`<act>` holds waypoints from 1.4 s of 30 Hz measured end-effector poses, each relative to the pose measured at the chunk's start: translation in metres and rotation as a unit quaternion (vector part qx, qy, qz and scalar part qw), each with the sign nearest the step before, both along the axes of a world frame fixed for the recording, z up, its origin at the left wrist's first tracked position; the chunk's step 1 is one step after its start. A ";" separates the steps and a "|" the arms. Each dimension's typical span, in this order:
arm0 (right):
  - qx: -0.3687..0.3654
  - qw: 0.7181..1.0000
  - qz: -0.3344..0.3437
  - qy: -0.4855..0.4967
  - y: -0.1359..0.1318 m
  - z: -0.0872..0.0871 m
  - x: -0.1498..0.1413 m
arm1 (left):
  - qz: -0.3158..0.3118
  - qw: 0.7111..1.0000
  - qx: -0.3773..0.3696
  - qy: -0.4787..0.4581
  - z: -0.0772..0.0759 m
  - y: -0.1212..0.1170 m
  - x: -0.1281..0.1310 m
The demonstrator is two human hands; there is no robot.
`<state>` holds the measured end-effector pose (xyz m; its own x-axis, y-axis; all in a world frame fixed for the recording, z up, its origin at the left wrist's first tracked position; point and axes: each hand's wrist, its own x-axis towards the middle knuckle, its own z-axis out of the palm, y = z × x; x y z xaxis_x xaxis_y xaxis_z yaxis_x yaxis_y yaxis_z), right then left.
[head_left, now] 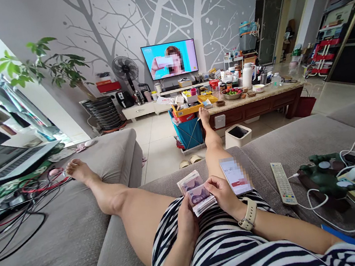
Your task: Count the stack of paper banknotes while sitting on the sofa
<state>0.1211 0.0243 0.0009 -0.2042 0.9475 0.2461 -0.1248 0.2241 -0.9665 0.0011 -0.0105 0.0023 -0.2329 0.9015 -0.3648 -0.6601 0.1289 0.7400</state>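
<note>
A stack of banknotes (198, 193), purple with a 5 showing, rests over my lap on the striped clothing (167, 238). My left hand (186, 219) is closed round the stack's left side, its thumb on top. With thumb and forefinger, my right hand (222, 194) pinches the upper right edge of a banknote; a watch with a pale strap (248, 214) is on that wrist. Some notes stand fanned out beyond the front bundle. Just past my right hand, a phone (235, 175) lies on my leg with its screen lit and partly blurred.
A white remote (283, 183) lies on the grey sofa (300, 142) at the right, near a dark green figure (328, 179) and white cables. A laptop (7, 162) and tangled cords are on the left. Ahead stand a cluttered table (259, 95) and a white bin (238, 137).
</note>
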 end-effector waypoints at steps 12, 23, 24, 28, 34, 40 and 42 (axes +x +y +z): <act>-0.037 0.999 -0.007 0.030 0.003 -0.005 -0.001 | -0.051 0.999 0.010 -0.002 -0.006 -0.001 -0.004; -0.015 0.999 -0.033 -0.033 0.007 -0.009 0.000 | -0.033 0.999 0.019 -0.002 -0.011 0.001 -0.004; -0.014 0.999 -0.033 -0.033 0.007 -0.009 0.000 | -0.033 0.999 0.020 -0.002 -0.011 0.001 -0.004; -0.018 0.999 -0.032 -0.033 0.007 -0.009 0.000 | -0.036 0.999 0.021 -0.002 -0.010 0.001 -0.004; -0.007 0.999 -0.030 -0.032 0.005 -0.006 0.000 | -0.016 1.000 0.006 -0.022 0.000 0.001 0.001; -0.005 1.000 -0.008 -0.017 0.004 -0.004 0.000 | 0.008 1.000 -0.021 -0.004 0.008 -0.001 0.003; -0.004 1.000 -0.002 -0.007 0.004 -0.004 0.000 | 0.010 1.000 -0.022 -0.006 0.008 -0.001 0.003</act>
